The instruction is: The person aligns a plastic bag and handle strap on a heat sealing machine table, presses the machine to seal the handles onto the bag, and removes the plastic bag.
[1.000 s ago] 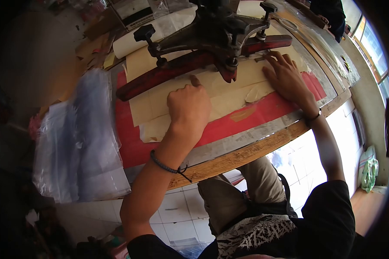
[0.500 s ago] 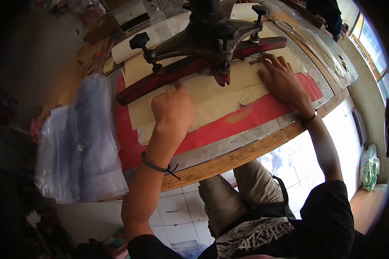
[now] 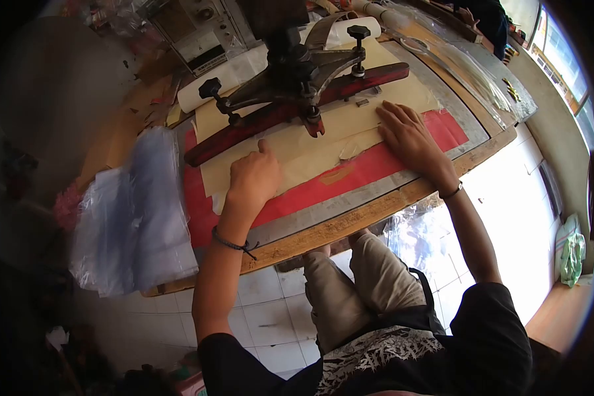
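My left hand [image 3: 254,177] rests over the left part of a cream sheet [image 3: 303,155], fingers curled under and one digit sticking up. Whatever it may hold is hidden beneath it. My right hand [image 3: 409,137] lies flat on the sheet's right side, fingers stretched out. Under the sheet is a red sheet [image 3: 290,204], showing along the front and sides. Just beyond my hands, a long red bar [image 3: 251,132] hangs from a dark metal press head [image 3: 280,89] with black knobs. A small metal piece [image 3: 362,102] lies near my right fingertips.
A stack of clear plastic bags [image 3: 135,218] hangs over the table's left edge. The wooden table edge [image 3: 350,221] runs in front of my legs. A white roll [image 3: 204,89] lies behind the press. Long strips [image 3: 468,72] lie at the right. Another person [image 3: 488,23] is at the far right.
My right hand has drawn back a little from the bar, off the small metal piece. My left hand stays curled near the sheet's left side. The camera view has shifted.
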`<action>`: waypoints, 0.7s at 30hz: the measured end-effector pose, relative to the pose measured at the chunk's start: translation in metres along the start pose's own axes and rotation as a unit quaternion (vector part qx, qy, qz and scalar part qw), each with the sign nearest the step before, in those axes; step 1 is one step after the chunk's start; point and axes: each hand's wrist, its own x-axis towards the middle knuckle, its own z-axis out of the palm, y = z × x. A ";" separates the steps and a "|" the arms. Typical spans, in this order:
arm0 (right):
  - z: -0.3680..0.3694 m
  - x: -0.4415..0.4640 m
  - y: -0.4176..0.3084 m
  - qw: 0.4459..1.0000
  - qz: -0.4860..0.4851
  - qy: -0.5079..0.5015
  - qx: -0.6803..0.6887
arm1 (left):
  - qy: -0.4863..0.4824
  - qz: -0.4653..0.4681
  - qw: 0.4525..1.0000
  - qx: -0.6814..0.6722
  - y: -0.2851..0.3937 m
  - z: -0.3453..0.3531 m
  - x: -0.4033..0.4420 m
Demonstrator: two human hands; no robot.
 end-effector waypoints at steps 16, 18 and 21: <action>-0.046 -0.093 -0.025 0.994 -0.085 -0.022 -0.070 | 0.228 -0.011 0.971 -0.075 0.055 0.034 -0.160; -0.046 -0.095 -0.025 0.993 -0.084 -0.028 -0.077 | 0.225 -0.009 0.972 -0.067 0.052 0.034 -0.161; -0.039 -0.096 -0.025 0.994 -0.066 -0.007 -0.085 | 0.222 -0.028 0.974 -0.046 0.054 0.044 -0.158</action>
